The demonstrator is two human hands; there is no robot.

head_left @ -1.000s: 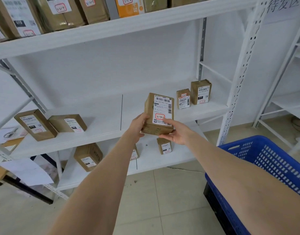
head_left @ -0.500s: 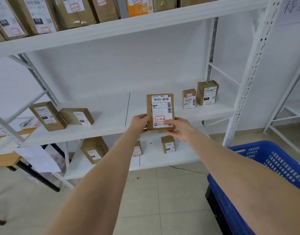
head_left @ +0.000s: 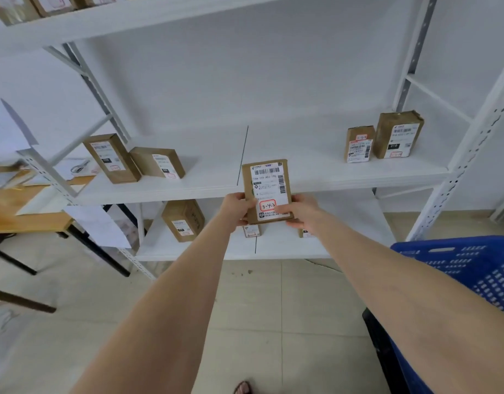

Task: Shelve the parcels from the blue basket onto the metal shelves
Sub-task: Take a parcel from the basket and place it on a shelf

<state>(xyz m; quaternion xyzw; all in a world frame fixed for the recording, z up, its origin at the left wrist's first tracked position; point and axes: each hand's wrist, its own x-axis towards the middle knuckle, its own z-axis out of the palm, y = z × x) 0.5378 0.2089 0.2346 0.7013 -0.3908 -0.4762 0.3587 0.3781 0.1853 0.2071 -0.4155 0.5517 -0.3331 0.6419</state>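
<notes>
Cardboard parcel (head_left: 266, 180) — left grip (head_left: 235, 207), right grip (head_left: 300, 210).

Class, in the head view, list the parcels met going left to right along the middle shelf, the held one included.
tall parcel → low parcel beside it → held parcel → small parcel → larger parcel at the right end

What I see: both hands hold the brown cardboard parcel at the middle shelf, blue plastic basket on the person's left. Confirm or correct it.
One error: the blue plastic basket sits on the person's right, not left, as the head view shows. The left hand and right hand do hold the brown cardboard parcel at the white metal middle shelf.
</notes>
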